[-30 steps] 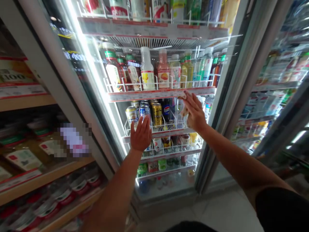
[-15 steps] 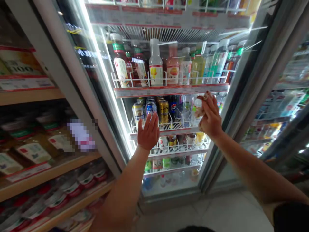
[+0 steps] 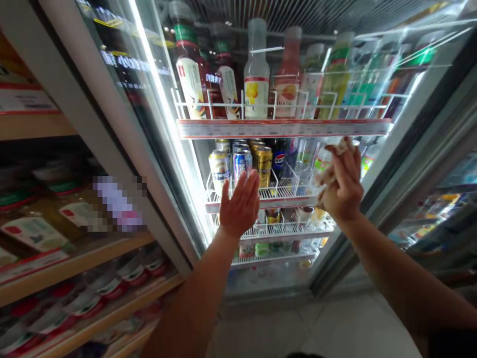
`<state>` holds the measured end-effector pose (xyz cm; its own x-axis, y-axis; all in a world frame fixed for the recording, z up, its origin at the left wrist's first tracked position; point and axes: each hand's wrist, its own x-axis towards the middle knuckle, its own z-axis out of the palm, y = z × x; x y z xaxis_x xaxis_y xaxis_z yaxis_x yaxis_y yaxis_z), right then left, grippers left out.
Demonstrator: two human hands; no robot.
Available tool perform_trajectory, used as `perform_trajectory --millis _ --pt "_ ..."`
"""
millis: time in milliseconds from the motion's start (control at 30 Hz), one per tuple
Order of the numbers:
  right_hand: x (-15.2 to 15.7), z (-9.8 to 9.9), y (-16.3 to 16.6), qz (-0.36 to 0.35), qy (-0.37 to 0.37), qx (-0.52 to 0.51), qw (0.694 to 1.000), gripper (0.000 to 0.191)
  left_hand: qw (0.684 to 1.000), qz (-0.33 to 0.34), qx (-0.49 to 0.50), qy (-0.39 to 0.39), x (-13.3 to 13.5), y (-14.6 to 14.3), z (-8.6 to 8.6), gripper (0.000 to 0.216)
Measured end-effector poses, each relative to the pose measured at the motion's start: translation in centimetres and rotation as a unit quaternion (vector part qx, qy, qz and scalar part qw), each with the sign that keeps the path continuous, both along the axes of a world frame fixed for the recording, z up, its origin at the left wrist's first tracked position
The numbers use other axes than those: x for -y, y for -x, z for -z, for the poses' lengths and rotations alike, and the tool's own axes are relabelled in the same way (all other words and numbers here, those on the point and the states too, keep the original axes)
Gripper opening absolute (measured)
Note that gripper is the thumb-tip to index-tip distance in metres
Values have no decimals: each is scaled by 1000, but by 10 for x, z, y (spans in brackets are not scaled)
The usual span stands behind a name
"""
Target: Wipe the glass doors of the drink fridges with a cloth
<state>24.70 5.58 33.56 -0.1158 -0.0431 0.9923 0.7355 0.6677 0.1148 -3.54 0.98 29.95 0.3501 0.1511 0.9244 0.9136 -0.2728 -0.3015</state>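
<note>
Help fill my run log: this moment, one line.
left hand: open, facing cooler glass door | right hand: holding pale cloth | behind door: drink cans, Pepsi bottle

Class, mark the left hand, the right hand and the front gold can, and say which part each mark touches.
Left hand (image 3: 239,208): head view, on the back of the hand.
Right hand (image 3: 347,189): head view, on the back of the hand.
Gold can (image 3: 264,164): head view, on its front.

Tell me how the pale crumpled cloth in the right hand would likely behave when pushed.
The pale crumpled cloth is probably floppy, since it bunches in uneven folds against the right hand. It looks likely to be light, being small and thin at its edges. Dampness, and so slipperiness, I cannot tell.
</note>
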Motion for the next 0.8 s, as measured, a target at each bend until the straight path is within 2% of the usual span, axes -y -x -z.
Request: perform_trajectory --millis 133,200,267,333,433,500,667,733,800 --pt "15 47 19 1 65 155 986 77 1000 -4 -6 -14 2 -1 -1 68" --pt "18 56 19 -7 76 208 975 77 1000 -2 -5 -9 2 -1 -2 67" --pt "16 47 14 -11 61 182 981 76 1000 13 2 3 2 -1 -1 68" --pt "12 28 9 -6 36 110 993 70 1000 24 7 1 3 -1 -1 68" --pt "9 10 11 5 19 16 1000 61 1000 6 -3 -14 3 -1 -1 63" --pt "12 18 19 11 30 5 999 63 1000 -4 -12 -18 3 0 -1 60" --pt "22 62 39 9 93 104 990 74 1000 2 -15 6 4 1 1 58" --pt "22 60 40 6 82 111 990 75 1000 9 -15 2 3 2 1 59" --pt "19 43 39 13 64 72 995 70 1000 17 -12 5 3 2 2 60"
